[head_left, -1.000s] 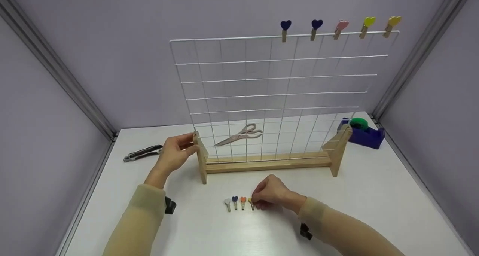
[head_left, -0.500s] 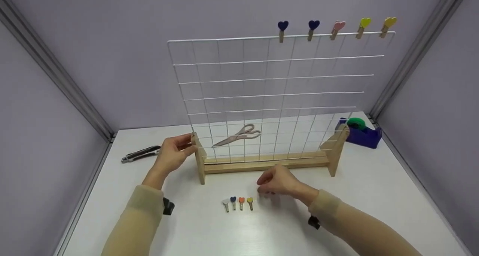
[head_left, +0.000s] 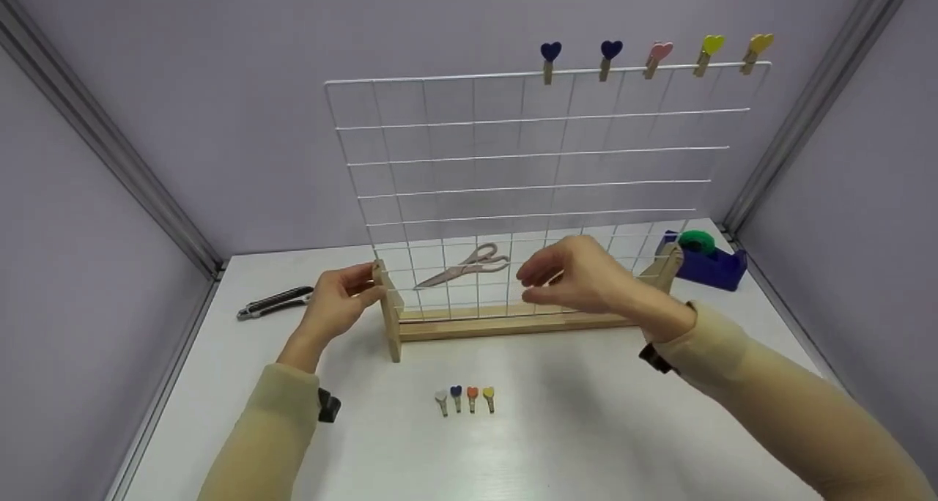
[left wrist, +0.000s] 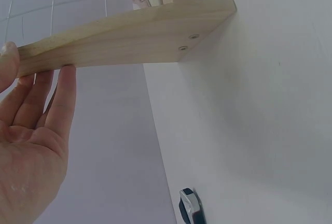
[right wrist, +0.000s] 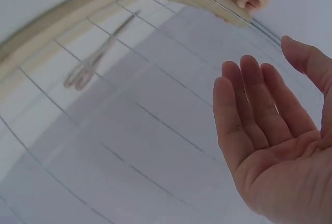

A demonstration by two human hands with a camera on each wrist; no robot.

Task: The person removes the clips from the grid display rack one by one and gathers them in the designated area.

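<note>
A white wire grid (head_left: 527, 164) stands upright in a wooden stand (head_left: 513, 321) on the white table. My left hand (head_left: 365, 281) grips the stand's left end post (head_left: 388, 310); in the left wrist view the thumb and fingers (left wrist: 62, 89) pinch the wooden post (left wrist: 129, 37). My right hand (head_left: 535, 281) hovers in front of the grid's lower part, fingers straight and empty; the right wrist view shows its bare palm (right wrist: 275, 151) facing the grid. Several small heart clips (head_left: 464, 398) lie in a row in front of the stand. Several more heart clips (head_left: 656, 54) sit on the grid's top wire.
Scissors (head_left: 465, 263) lie behind the grid and show as scissors (right wrist: 96, 58) in the right wrist view. A black utility knife (head_left: 275, 302) lies at the left. A blue tape dispenser (head_left: 707, 259) with green tape stands at the back right. Grey walls close in three sides.
My right hand left the row of clips on the table and rose up and right to hover before the grid, empty. The left hand stayed on the post.
</note>
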